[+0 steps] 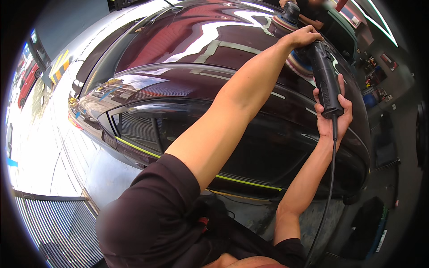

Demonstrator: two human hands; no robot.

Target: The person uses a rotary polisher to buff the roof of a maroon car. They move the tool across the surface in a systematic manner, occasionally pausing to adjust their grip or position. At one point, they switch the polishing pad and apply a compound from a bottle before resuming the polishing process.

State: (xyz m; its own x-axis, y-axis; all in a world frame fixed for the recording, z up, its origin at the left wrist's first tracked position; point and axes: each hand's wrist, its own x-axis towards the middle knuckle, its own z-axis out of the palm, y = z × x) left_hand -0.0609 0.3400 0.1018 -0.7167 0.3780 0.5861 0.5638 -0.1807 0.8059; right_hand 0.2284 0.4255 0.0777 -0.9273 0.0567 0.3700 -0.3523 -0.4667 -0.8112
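A black car polisher (322, 71) lies over the roof edge of a glossy dark maroon car (241, 56). Its round pad (300, 64) rests on the paint and is partly covered by my left arm. My left hand (306, 36) is closed over the head of the polisher, with the arm stretched across the car's side. Below it, my right hand (335, 114) holds the rear end of the body, palm beneath and fingers around the sides. A black power cord (331, 174) runs from that end down past my right forearm.
Across the roof, another person's hand (286, 3) is on a second polisher (288, 15), close to mine. Yellow-green tape (246, 182) lines the lower window edge. A striped yellow-black block (60, 67) and a red car (29, 85) are at left. Shelved items (373, 80) stand right.
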